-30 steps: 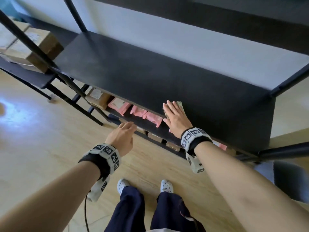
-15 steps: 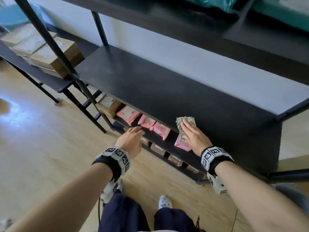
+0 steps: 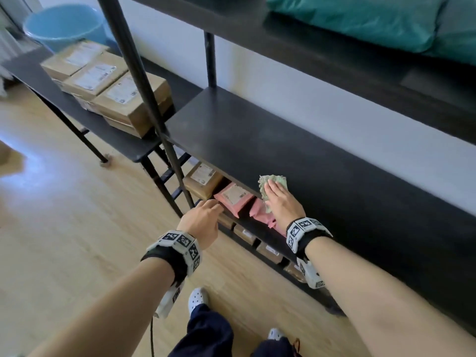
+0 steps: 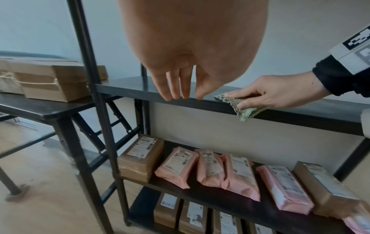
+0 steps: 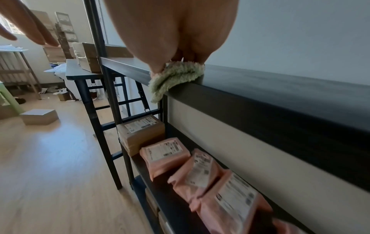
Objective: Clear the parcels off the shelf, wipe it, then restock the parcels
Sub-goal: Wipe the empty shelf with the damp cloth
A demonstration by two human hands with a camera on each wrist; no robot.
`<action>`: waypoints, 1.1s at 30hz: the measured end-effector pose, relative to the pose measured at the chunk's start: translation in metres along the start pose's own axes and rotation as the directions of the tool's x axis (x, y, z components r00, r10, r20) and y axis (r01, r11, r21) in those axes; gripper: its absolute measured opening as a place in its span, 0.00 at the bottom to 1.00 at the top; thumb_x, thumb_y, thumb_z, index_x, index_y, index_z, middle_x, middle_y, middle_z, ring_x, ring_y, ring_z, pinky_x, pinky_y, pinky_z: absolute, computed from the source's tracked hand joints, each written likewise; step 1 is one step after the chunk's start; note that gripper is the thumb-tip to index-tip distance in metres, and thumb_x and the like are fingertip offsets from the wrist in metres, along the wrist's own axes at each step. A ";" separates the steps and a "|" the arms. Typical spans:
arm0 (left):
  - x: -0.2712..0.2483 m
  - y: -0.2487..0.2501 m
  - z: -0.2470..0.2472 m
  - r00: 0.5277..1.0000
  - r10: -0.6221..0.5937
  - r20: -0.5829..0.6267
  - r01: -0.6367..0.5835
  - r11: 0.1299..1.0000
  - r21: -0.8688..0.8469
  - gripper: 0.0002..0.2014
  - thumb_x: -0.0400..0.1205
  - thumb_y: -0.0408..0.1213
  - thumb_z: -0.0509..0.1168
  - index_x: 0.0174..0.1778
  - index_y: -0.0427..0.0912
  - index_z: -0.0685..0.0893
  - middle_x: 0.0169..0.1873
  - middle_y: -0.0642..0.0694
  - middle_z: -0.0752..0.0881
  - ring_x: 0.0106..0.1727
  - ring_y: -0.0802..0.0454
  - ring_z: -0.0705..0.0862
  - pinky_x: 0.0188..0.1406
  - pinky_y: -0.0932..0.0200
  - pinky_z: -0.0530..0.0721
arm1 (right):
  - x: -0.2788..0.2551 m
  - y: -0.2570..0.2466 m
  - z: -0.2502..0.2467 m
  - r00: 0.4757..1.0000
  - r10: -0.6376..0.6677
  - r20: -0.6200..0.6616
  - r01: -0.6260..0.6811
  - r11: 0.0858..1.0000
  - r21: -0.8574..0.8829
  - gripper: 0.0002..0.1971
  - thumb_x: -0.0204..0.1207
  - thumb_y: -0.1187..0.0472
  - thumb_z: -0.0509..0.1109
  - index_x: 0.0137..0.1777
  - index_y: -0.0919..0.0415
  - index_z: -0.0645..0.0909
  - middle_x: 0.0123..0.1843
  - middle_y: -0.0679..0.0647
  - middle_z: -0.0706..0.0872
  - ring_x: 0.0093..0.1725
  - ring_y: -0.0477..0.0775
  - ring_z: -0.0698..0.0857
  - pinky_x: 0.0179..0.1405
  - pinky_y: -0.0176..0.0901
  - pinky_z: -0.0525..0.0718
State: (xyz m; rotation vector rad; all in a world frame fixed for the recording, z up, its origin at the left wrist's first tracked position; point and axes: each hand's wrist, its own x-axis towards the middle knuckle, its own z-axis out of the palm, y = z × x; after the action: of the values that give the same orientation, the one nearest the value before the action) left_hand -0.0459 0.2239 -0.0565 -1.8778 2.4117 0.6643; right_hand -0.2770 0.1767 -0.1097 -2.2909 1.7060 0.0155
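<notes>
The black middle shelf (image 3: pixel 283 150) is bare. My right hand (image 3: pixel 280 202) presses a pale green cloth (image 3: pixel 275 180) flat on the shelf's front edge, fingers straight on top. In the left wrist view the cloth (image 4: pixel 242 110) hangs over the edge with the thumb of the right hand (image 4: pixel 276 93) against it. The right wrist view shows the cloth (image 5: pixel 176 76) bunched under the fingers. My left hand (image 3: pixel 203 220) hangs empty in front of the shelf, fingers loose and pointing down (image 4: pixel 180 88).
Brown parcels (image 3: pixel 116 94) are stacked on a low black table to the left. Pink parcels (image 4: pixel 210 167) and a brown box (image 4: pixel 142 156) fill the shelf below. A teal bag (image 3: pixel 360 19) lies on the upper shelf. A black post (image 3: pixel 144 86) stands left; a blue bucket (image 3: pixel 64 24) behind.
My right hand has slid the cloth leftward along the front edge, toward the left post. The left hand has stayed in the air beside it.
</notes>
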 end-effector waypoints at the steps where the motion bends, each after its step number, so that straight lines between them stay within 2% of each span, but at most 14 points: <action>1: 0.005 -0.018 -0.008 1.000 -0.009 -0.010 0.009 1.000 -0.008 0.21 0.82 0.31 0.56 0.73 0.46 0.75 0.75 0.49 0.73 0.74 0.48 0.72 0.65 0.51 0.81 | 0.018 -0.011 0.000 1.000 -0.001 0.008 0.001 1.000 -0.010 0.41 0.77 0.62 0.70 0.83 0.66 0.49 0.86 0.58 0.51 0.85 0.56 0.51 0.84 0.44 0.49; 5: 0.016 -0.065 -0.029 0.999 -0.032 -0.010 0.032 0.999 -0.007 0.22 0.82 0.30 0.56 0.73 0.45 0.74 0.73 0.49 0.74 0.75 0.48 0.71 0.66 0.51 0.81 | 0.060 -0.040 0.011 0.998 -0.006 -0.063 0.004 1.000 -0.022 0.36 0.80 0.62 0.67 0.83 0.64 0.52 0.85 0.58 0.54 0.84 0.55 0.54 0.82 0.41 0.49; 7: 0.025 -0.087 -0.037 0.999 -0.041 0.000 0.041 0.999 0.000 0.21 0.82 0.30 0.56 0.72 0.45 0.75 0.72 0.49 0.75 0.74 0.47 0.71 0.65 0.51 0.81 | 0.080 -0.057 0.013 0.993 -0.022 -0.114 0.022 1.000 -0.001 0.30 0.84 0.63 0.61 0.82 0.65 0.54 0.85 0.59 0.56 0.84 0.56 0.56 0.83 0.42 0.52; 9: 0.034 -0.105 -0.044 0.998 -0.061 0.018 0.061 0.998 0.001 0.22 0.82 0.29 0.57 0.72 0.45 0.75 0.72 0.48 0.75 0.73 0.47 0.72 0.64 0.52 0.81 | 0.100 -0.073 0.013 0.990 -0.038 -0.139 0.040 0.999 0.008 0.28 0.84 0.64 0.59 0.82 0.66 0.56 0.84 0.60 0.58 0.84 0.57 0.57 0.83 0.44 0.55; 12: 0.048 -0.122 -0.053 0.995 -0.098 0.031 0.099 0.995 -0.026 0.23 0.82 0.28 0.56 0.73 0.46 0.74 0.73 0.48 0.75 0.74 0.46 0.71 0.62 0.52 0.81 | 0.131 -0.097 0.009 0.989 -0.100 -0.108 0.101 0.995 0.000 0.32 0.80 0.64 0.66 0.81 0.67 0.58 0.83 0.62 0.62 0.82 0.59 0.61 0.83 0.47 0.58; 15: 0.063 -0.137 -0.064 0.985 -0.170 -0.006 0.169 0.983 -0.069 0.21 0.82 0.28 0.56 0.71 0.44 0.76 0.73 0.48 0.75 0.74 0.47 0.71 0.62 0.53 0.82 | 0.172 -0.120 0.007 0.980 -0.181 -0.077 0.178 0.983 -0.052 0.35 0.74 0.66 0.73 0.79 0.67 0.63 0.81 0.62 0.67 0.80 0.59 0.67 0.81 0.49 0.64; 17: 0.070 -0.146 -0.072 0.973 -0.228 -0.024 0.225 0.970 -0.086 0.21 0.82 0.28 0.55 0.71 0.45 0.76 0.74 0.49 0.74 0.75 0.48 0.71 0.64 0.53 0.82 | 0.200 -0.137 0.005 0.970 -0.225 -0.095 0.222 0.974 -0.046 0.31 0.78 0.67 0.69 0.79 0.66 0.63 0.80 0.61 0.68 0.80 0.58 0.68 0.81 0.48 0.63; 19: 0.074 -0.156 -0.079 0.961 -0.274 -0.035 0.269 0.958 -0.101 0.21 0.82 0.28 0.55 0.71 0.46 0.76 0.74 0.50 0.74 0.74 0.49 0.71 0.64 0.53 0.81 | 0.225 -0.154 0.000 0.960 -0.268 -0.086 0.267 0.963 -0.021 0.29 0.81 0.65 0.63 0.80 0.66 0.60 0.82 0.60 0.65 0.81 0.57 0.64 0.82 0.46 0.58; 22: 0.078 -0.170 -0.090 0.947 -0.316 -0.054 0.308 0.944 -0.118 0.20 0.83 0.28 0.55 0.69 0.47 0.78 0.72 0.50 0.76 0.72 0.49 0.73 0.63 0.54 0.82 | 0.254 -0.175 -0.002 0.949 -0.300 -0.101 0.300 0.954 -0.013 0.26 0.82 0.67 0.61 0.80 0.65 0.62 0.81 0.59 0.66 0.81 0.55 0.65 0.81 0.43 0.58; 25: 0.077 -0.182 -0.102 0.933 -0.355 -0.054 0.347 0.930 -0.124 0.19 0.83 0.29 0.55 0.68 0.46 0.79 0.70 0.49 0.77 0.71 0.49 0.74 0.64 0.53 0.82 | 0.261 -0.185 -0.008 0.954 -0.279 -0.113 0.285 0.957 0.044 0.22 0.80 0.68 0.65 0.74 0.65 0.72 0.76 0.59 0.76 0.76 0.57 0.74 0.75 0.44 0.70; 27: 0.076 -0.189 -0.110 0.929 -0.366 -0.051 0.359 0.926 -0.115 0.19 0.83 0.29 0.55 0.69 0.46 0.78 0.70 0.49 0.77 0.71 0.48 0.75 0.63 0.53 0.82 | 0.256 -0.188 -0.017 0.958 -0.249 -0.143 0.260 0.964 0.059 0.13 0.78 0.68 0.67 0.61 0.65 0.82 0.62 0.60 0.86 0.62 0.62 0.85 0.59 0.47 0.82; 28: 0.077 -0.193 -0.115 0.931 -0.361 -0.046 0.355 0.928 -0.110 0.19 0.83 0.29 0.55 0.68 0.45 0.78 0.70 0.49 0.76 0.70 0.48 0.75 0.63 0.52 0.82 | 0.252 -0.189 -0.020 0.957 -0.236 -0.167 0.251 0.965 0.075 0.09 0.76 0.69 0.68 0.55 0.65 0.84 0.55 0.60 0.89 0.54 0.63 0.87 0.51 0.48 0.83; 29: 0.078 -0.196 -0.119 0.934 -0.354 -0.042 0.348 0.932 -0.107 0.19 0.83 0.30 0.55 0.69 0.44 0.78 0.71 0.48 0.76 0.70 0.47 0.75 0.63 0.52 0.82 | 0.248 -0.189 -0.022 0.958 -0.226 -0.177 0.245 0.966 0.089 0.07 0.76 0.68 0.68 0.53 0.65 0.84 0.52 0.59 0.90 0.51 0.64 0.88 0.49 0.48 0.83; 33: 0.086 -0.214 -0.134 0.950 -0.305 -0.071 0.296 0.949 -0.107 0.19 0.83 0.30 0.55 0.70 0.45 0.76 0.72 0.48 0.75 0.70 0.47 0.75 0.63 0.50 0.81 | 0.233 -0.199 -0.021 0.965 -0.233 -0.116 0.247 0.962 0.117 0.14 0.78 0.64 0.67 0.62 0.61 0.81 0.60 0.57 0.87 0.59 0.60 0.85 0.60 0.48 0.81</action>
State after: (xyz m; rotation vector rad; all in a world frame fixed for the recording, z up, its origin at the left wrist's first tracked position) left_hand 0.1618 0.0587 -0.0261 -2.2928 2.1016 0.6982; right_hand -0.0229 0.0058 -0.0869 -2.4184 1.4147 -0.2590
